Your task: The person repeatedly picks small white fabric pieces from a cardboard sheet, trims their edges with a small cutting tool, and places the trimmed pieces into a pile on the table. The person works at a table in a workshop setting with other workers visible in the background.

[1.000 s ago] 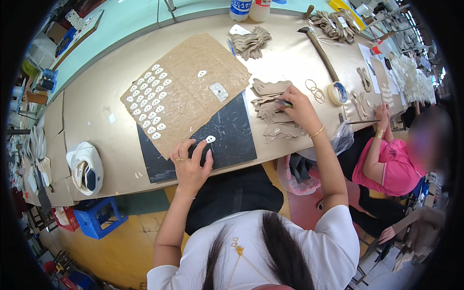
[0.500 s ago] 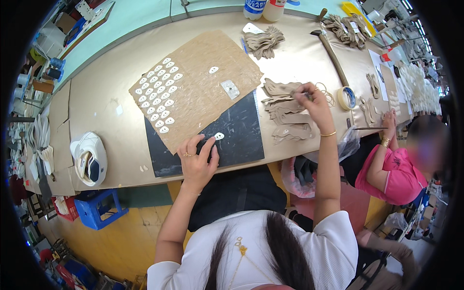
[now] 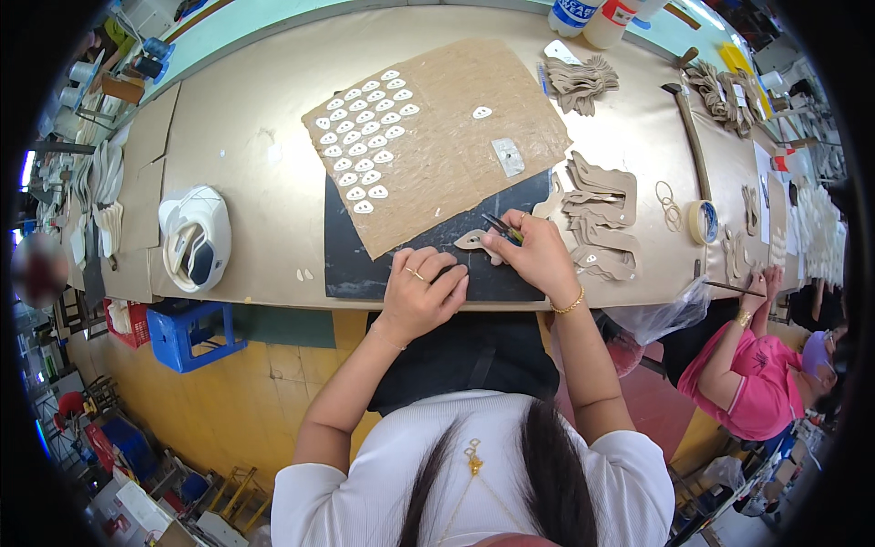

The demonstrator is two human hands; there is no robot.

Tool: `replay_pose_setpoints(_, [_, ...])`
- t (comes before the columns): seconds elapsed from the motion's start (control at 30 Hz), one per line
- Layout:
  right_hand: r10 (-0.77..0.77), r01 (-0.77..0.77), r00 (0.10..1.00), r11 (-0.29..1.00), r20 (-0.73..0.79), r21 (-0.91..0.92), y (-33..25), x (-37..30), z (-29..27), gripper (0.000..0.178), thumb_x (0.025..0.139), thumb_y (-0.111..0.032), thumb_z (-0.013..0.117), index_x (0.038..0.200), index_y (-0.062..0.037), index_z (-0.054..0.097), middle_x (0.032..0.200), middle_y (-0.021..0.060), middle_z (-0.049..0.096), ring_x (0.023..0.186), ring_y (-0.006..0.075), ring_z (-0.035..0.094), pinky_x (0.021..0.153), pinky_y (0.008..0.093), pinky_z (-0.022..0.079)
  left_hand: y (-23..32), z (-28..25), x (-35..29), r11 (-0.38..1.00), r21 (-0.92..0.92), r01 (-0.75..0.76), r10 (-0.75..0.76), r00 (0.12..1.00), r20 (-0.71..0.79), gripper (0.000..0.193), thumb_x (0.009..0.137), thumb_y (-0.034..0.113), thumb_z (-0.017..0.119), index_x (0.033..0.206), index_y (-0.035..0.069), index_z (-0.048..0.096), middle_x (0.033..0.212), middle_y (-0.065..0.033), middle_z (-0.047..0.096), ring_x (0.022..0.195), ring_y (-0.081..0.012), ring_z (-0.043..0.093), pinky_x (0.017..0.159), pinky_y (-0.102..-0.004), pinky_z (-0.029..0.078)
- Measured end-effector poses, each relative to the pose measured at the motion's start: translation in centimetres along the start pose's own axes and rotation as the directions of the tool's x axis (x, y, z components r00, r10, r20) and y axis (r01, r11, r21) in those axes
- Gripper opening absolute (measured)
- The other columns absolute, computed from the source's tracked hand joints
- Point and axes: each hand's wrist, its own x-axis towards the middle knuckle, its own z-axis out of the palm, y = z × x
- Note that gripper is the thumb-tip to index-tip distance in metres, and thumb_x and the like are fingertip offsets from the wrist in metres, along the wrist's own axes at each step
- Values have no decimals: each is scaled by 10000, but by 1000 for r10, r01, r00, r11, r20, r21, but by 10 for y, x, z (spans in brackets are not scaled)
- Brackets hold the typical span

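Above the black mat (image 3: 383, 273), my right hand (image 3: 542, 255) pinches a tan cut piece (image 3: 471, 240) with a pale narrow end. A slim dark tool (image 3: 497, 224), its kind unclear, also rests in those fingers. My left hand (image 3: 424, 290) lies low on the mat with fingers curled together, and whatever is under the fingertips is hidden. Partly covering the mat is a brown sheet (image 3: 447, 173), with rows of small white oval pieces (image 3: 368, 117) with holes on its left. Stacked tan cut pieces (image 3: 602, 210) lie right of my right hand.
A white shoe upper (image 3: 196, 239) stands at the left. Rubber bands (image 3: 669, 205), a tape roll (image 3: 703, 222) and a hammer (image 3: 690, 137) lie to the right. Bottles (image 3: 609, 22) stand at the back. A person in pink (image 3: 743, 378) works at the right; a blue stool (image 3: 193, 334) stands below.
My right hand has come left from the tan stacks to the mat, bringing a tan piece. My left hand has curled its fingers; the white oval piece beside it no longer shows.
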Motion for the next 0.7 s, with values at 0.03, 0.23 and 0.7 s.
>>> replay_pose_setpoints(0.03, [1,-1,1000,1000,6,-17,-1,0,0,254,890,-240,746,831,-5,669,645,105,695,598,225,678,610,344,507,0,0,-1,1000,-8,-24,24,1000,-8,192,770,136,772,950,116,708,1019,-27,640,975,-226,606,871,-400,426])
replay_pose_setpoints(0.23, [-42,39,999,994,-27,-99,3,1,8,247,872,-237,743,839,-3,676,647,128,688,614,284,686,606,382,514,-1,-1,1,997,42,-65,65,998,5,189,779,165,770,943,98,704,1133,-41,677,1019,-220,619,877,-389,423])
replay_pose_setpoints(0.7, [-17,11,999,986,-33,-169,0,1,11,241,872,-262,737,846,-27,690,639,107,692,642,289,700,627,394,528,1,0,3,995,96,-28,26,999,20,182,780,203,772,913,108,692,1157,-26,686,1027,-211,624,868,-387,416])
